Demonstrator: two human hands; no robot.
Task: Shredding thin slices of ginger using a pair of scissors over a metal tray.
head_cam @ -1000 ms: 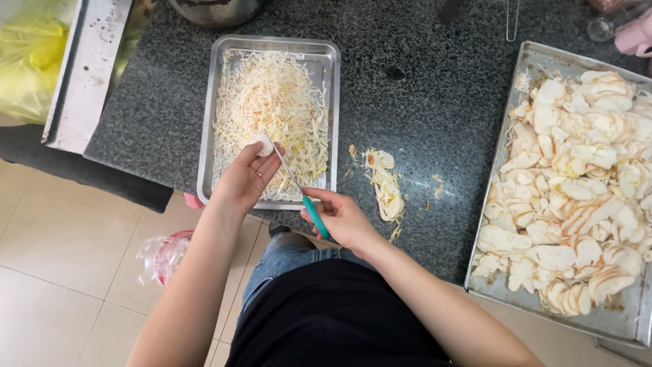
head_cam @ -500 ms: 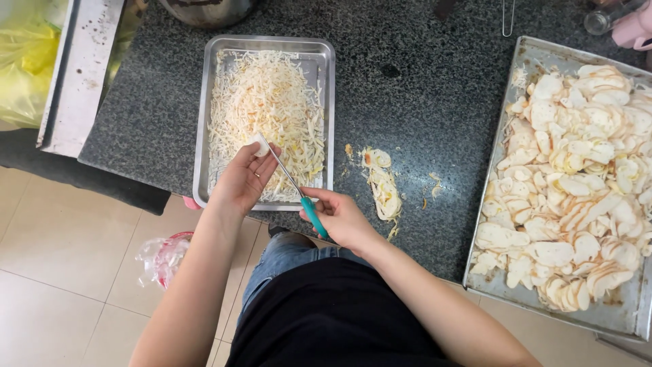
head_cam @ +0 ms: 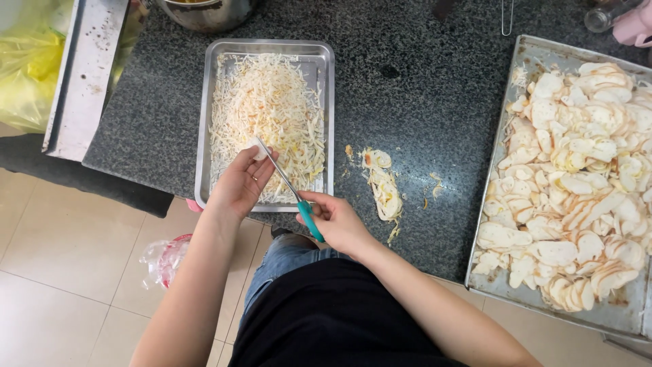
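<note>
My left hand point(head_cam: 239, 182) pinches a small pale slice point(head_cam: 257, 148) over the near end of a steel tray point(head_cam: 204, 139) filled with fine pale shreds point(head_cam: 268, 109). My right hand point(head_cam: 336, 219) grips teal-handled scissors point(head_cam: 291, 187), whose thin blades reach up to the slice in my left fingers. A short row of pale slices point(head_cam: 384, 185) lies on the dark speckled counter point(head_cam: 421, 88) just right of the tray.
A large metal sheet pan point(head_cam: 490, 272) heaped with pale orange-edged slices point(head_cam: 584, 170) sits on the right. A steel pot point(head_cam: 207, 12) stands behind the tray. A white board point(head_cam: 85, 75) and yellow bag point(head_cam: 27, 64) lie left. A plastic bag point(head_cam: 163, 258) is on the tiled floor.
Both hands hold their place over the tray's near end; the view has shifted slightly. Scissors and slice stay together.
</note>
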